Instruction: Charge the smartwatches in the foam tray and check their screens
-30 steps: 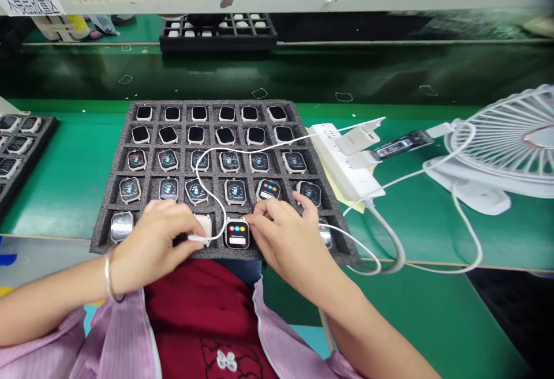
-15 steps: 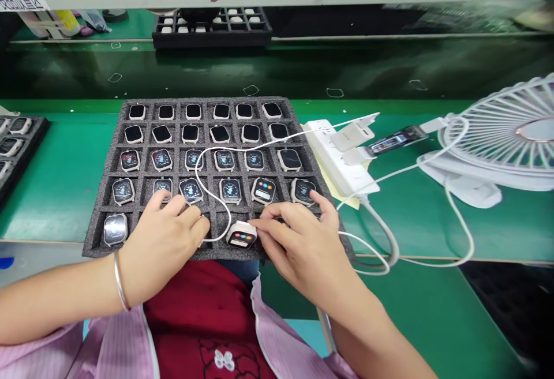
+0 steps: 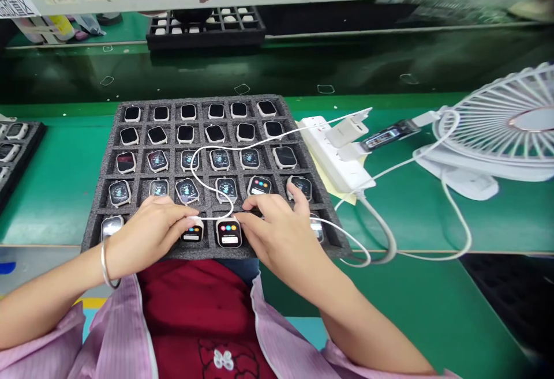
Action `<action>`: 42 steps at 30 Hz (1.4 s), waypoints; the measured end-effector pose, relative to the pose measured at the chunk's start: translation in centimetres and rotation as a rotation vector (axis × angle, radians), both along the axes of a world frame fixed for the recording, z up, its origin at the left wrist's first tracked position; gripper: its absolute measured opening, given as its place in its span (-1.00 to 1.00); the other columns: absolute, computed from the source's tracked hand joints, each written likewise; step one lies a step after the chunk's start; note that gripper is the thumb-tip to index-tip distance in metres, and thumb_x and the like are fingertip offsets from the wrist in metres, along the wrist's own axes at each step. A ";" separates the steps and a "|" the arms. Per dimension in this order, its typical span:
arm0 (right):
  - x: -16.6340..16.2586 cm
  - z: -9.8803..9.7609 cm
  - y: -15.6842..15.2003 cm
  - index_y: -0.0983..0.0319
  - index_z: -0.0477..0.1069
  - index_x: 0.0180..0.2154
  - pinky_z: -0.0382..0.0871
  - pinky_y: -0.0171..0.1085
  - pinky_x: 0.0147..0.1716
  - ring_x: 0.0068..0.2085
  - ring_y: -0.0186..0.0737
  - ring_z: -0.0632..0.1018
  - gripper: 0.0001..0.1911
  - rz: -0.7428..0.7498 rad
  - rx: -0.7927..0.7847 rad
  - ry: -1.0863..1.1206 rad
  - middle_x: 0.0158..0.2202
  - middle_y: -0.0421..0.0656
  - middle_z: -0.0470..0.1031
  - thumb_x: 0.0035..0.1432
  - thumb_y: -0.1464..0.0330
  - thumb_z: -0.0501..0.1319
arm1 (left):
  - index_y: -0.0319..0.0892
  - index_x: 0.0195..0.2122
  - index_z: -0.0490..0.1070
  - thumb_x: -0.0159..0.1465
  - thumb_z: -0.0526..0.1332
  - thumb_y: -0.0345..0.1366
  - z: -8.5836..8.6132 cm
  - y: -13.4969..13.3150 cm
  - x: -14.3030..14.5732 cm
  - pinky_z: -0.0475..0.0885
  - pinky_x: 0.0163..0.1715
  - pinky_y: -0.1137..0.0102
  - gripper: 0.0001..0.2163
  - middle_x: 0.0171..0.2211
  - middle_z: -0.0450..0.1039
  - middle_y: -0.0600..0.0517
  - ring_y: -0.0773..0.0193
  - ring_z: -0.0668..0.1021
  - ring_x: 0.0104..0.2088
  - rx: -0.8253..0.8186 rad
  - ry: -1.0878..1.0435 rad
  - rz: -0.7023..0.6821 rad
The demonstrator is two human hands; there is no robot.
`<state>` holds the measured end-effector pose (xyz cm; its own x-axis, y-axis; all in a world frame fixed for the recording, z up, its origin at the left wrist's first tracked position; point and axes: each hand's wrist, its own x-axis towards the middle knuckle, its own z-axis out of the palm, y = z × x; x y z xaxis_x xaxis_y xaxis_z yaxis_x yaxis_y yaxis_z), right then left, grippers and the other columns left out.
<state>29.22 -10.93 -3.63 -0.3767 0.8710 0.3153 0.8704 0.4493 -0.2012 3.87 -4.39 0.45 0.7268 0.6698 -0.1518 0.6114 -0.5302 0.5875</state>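
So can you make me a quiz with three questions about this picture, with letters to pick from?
1. Where is the white power strip?
A. right of the foam tray
B. inside the tray
C. under the tray

2. How many rows of watches are in the tray?
A. three
B. five
C. eight

3. What does the smartwatch between the left hand and right hand show?
A. a dark screen
B. coloured dots
C. its back

Answers:
1. A, it sits beside the tray's right edge.
2. B, five rows run from top to bottom.
3. B, its lit screen shows the dots.
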 end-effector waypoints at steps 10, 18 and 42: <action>-0.2 0.0 0.0 0.19 0.56 -0.26 -0.08 0.23 0.24 -0.15 -0.11 0.48 -0.78 -0.017 -0.002 -0.028 -0.18 -0.09 0.49 0.26 0.52 0.16 | -0.14 -0.25 0.53 0.49 -0.08 -0.21 0.8 0.4 0.7 0.30 -0.19 0.33 -0.62 -0.31 0.58 0.02 0.22 0.52 -0.28 0.012 0.111 -0.100; -0.7 0.7 0.2 0.18 0.52 -0.37 0.06 0.08 0.17 -0.27 -0.18 0.49 -0.79 -0.113 0.129 -0.023 -0.31 -0.19 0.54 0.29 0.50 0.18 | -0.17 -0.24 0.52 0.38 0.14 -0.30 0.5 0.7 1.1 0.37 -0.29 0.40 -0.83 -0.38 0.58 0.06 0.27 0.57 -0.35 0.073 0.109 -0.023; 15.1 -0.9 -4.6 0.23 0.53 -0.25 0.39 -0.10 -0.43 -0.49 -0.02 0.53 -0.61 -1.013 0.211 0.252 -0.45 -0.01 0.56 0.23 0.08 0.11 | -0.10 0.08 0.49 0.35 0.20 -0.34 -7.6 -8.0 5.7 0.29 -0.02 0.27 -0.71 -0.09 0.57 -0.04 0.21 0.48 -0.10 1.016 -0.240 -0.157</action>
